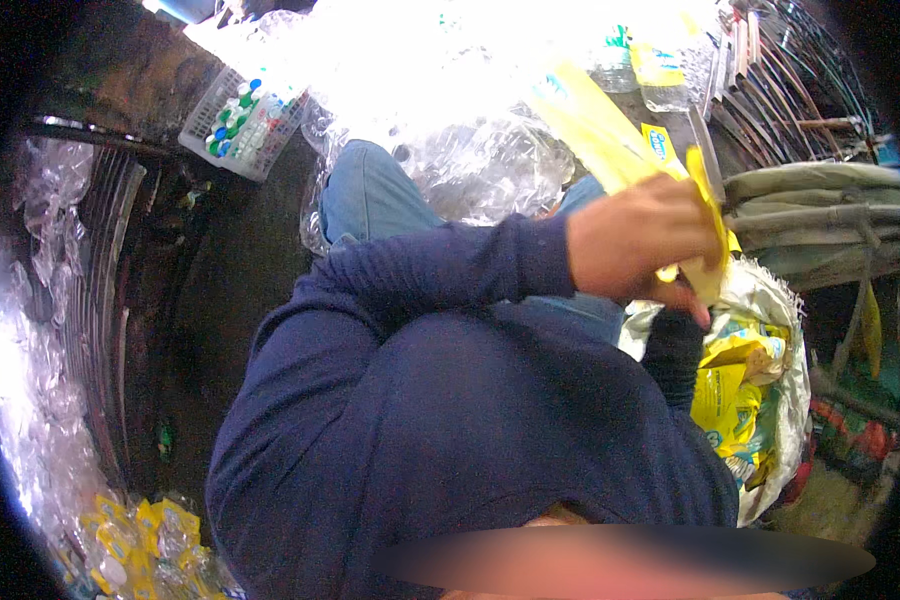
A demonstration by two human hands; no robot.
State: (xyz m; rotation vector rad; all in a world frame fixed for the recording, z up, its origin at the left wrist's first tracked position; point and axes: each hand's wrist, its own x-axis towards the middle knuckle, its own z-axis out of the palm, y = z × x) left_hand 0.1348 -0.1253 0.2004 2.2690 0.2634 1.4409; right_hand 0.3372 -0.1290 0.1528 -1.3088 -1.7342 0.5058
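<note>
My left arm reaches across my body, and my left hand (638, 235) is closed on a yellow plastic label (708, 235). A longer yellow strip of film (595, 125) stretches up and left from behind that hand. My right sleeve (673, 352) rises to the same spot; most of the right hand is hidden behind the left, so its grip does not show. A narrow grey blade-like strip (705, 145) stands just beyond the hands; what holds it is hidden. Below them is an open white woven sack (792, 390) with crumpled yellow labels (725, 400) inside.
A grey plastic crate (198, 122) of green, blue and white caps stands at the far left. Clear plastic (480, 160) heaps beyond my knees, with clear bottles (667, 95) at far right. More bottles (40, 430) pile along the left. Folded grey sacking (820, 205) lies right.
</note>
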